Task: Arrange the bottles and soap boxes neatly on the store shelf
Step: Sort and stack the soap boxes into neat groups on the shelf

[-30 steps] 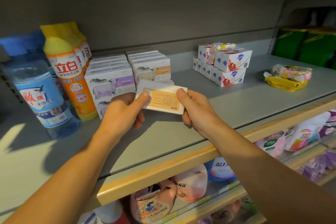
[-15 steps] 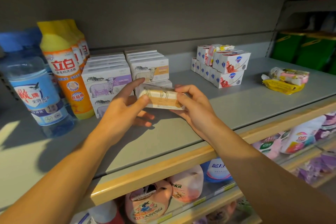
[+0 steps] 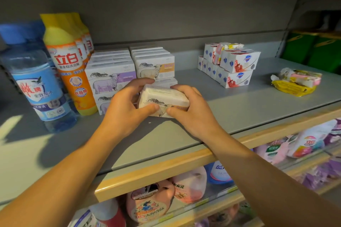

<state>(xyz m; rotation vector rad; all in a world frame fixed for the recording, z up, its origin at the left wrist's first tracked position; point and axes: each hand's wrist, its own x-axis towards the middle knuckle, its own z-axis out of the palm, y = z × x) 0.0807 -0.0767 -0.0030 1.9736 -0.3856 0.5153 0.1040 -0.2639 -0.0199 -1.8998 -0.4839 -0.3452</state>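
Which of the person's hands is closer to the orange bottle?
Left. The left hand grips the soap box just right of the orange bottle; the right hand holds the box's far side.

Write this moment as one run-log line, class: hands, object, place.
left hand: grips soap box | right hand: grips same box | place: grey shelf, in front of sheep-box stacks

A shop aisle with stocked shelving.
Rows of identical soap boxes (image 3: 110, 77) and dish-soap bottles (image 3: 70, 68) fill a grey shelf (image 3: 239, 105); detergent pouches (image 3: 304, 143) sit below.
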